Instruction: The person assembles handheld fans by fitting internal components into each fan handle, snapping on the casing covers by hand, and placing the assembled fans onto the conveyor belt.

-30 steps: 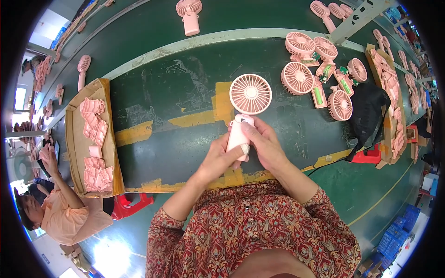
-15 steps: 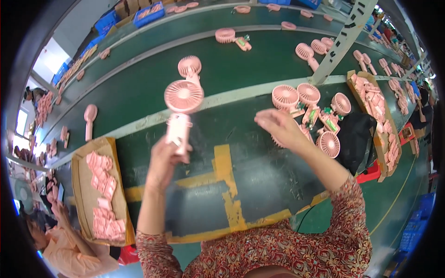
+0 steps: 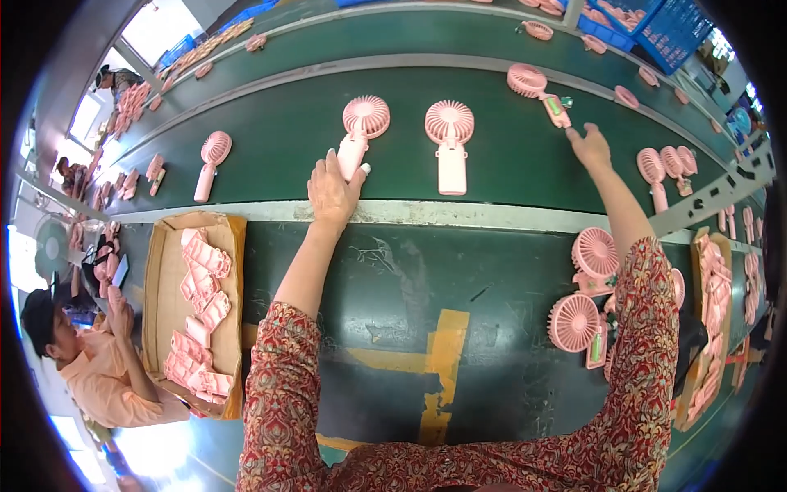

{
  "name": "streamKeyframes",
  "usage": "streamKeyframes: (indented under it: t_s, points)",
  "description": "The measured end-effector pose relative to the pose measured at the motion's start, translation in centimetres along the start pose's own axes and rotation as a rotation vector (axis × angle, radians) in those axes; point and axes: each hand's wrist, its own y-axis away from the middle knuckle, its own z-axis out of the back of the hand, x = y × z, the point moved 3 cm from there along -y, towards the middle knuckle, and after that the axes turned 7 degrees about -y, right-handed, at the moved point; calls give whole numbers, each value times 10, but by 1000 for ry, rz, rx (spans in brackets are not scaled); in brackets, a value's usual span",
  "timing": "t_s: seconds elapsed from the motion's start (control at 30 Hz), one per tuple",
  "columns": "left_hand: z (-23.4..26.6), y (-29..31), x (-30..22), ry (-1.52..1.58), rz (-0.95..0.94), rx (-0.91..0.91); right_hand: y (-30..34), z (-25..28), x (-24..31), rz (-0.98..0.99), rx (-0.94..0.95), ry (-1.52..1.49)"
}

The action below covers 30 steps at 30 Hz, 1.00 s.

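Observation:
My left hand [image 3: 332,195] reaches onto the green belt, its thumb and fingers on either side of the lower handle of a pink handheld fan [image 3: 366,116]. The fan lies with its round head pointing away. Right of it rests another closed-up pink fan [image 3: 451,160], untouched. My right hand [image 3: 593,151] stretches out over the belt, fingers apart, its tips just by the handle end of a fan with bared green board and battery [image 3: 552,107]. Beside my right sleeve, on the workbench, several opened fans [image 3: 574,322] are bunched together, partly hidden by the arm.
A cardboard tray of pink casing pieces [image 3: 236,316] stands on the left of the bench, another tray [image 3: 703,344] on the right. A metal rail [image 3: 492,215] divides bench from belt. A slotted post [image 3: 721,193] leans at the right. A co-worker [image 3: 98,361] sits at far left.
My left hand has carried its fan forward from above the bench onto the belt. My right hand has left the bunched fans and reached far forward to the opened fan. The view has shifted.

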Motion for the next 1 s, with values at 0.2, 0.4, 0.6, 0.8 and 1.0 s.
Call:
streamKeyframes:
  t_s: [0.2,0.4,0.6,0.8,1.0]
  points:
    - [11,1,-7,173,-1,133,-51,-48,13,-115,-86,-82]
    - [19,-6,9,719,323,215,-53,-46,15,-90,-112,39]
    - [14,-23,31,1418,480,456,-44,-14,-31,-160,106,-830]
    - [7,-22,21,1839,559,667,40,85,-6,-184,258,-1128]
    - [5,-25,27,1046,365,443,162,147,30,-326,395,-1641]
